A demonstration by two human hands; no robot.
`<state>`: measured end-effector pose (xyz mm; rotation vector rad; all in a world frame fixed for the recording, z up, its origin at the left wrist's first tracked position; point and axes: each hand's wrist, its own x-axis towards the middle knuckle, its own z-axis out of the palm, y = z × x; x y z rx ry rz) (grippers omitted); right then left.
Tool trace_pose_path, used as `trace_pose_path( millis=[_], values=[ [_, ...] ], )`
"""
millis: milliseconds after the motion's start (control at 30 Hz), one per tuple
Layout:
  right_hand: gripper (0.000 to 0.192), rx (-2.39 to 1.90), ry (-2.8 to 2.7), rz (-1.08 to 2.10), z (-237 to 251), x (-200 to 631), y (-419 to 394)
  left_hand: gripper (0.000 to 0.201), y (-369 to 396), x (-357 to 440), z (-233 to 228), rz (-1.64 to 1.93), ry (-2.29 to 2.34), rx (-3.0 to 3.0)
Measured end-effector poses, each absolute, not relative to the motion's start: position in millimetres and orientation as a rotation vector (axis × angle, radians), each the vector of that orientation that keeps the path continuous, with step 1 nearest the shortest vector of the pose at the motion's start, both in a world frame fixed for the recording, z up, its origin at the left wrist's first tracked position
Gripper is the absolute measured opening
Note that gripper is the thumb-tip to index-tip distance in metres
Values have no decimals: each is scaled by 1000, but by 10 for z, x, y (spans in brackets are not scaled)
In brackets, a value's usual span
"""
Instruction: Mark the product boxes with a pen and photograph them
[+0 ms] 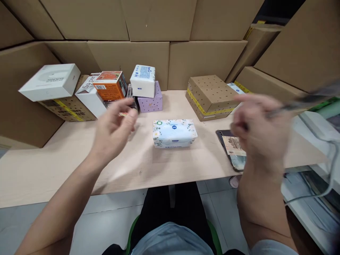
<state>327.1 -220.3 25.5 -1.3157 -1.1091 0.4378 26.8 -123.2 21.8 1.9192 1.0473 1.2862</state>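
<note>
A floral pack of tissues (175, 133) lies flat on the light wooden table (127, 166), between my two hands. On its left, my left hand (114, 129) hovers over the table with loosely curled fingers, apart from the thumb and holding nothing. My right hand (261, 125) is raised on the right, smeared by motion, its fingers closed around a long dark tool (310, 99). That tool juts out to the right, too blurred to name. Below this hand, a tablet-like device (237, 161) bears a banknote (233, 145).
At the back left stand a white box (51, 81), an orange box (111, 86) and a white tissue pack (143, 80) on a purple box (151, 102). A dotted brown carton (211, 94) sits at back right. Cardboard walls (127, 56) enclose the table. A cable (330, 170) hangs at right.
</note>
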Motion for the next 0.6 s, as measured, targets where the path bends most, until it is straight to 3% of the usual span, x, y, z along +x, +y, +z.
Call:
trace_pose_path(
  millis=[100,200,333,600],
  values=[
    [47,-1597,-1382,593,3,3365,-1841,69,-1056,380,-100,841,1205,1818],
    [59,-1669,-1581,814,-246,3376,-1615,80,-945,481,-410,659,1169,1644],
    [57,-1591,-1550,1009,-408,3309,-1565,76,-933,555,-581,585,1057,1507],
    [49,-1409,-1533,825,-471,3268,-1583,70,-1066,512,-571,846,1086,1752]
  ],
)
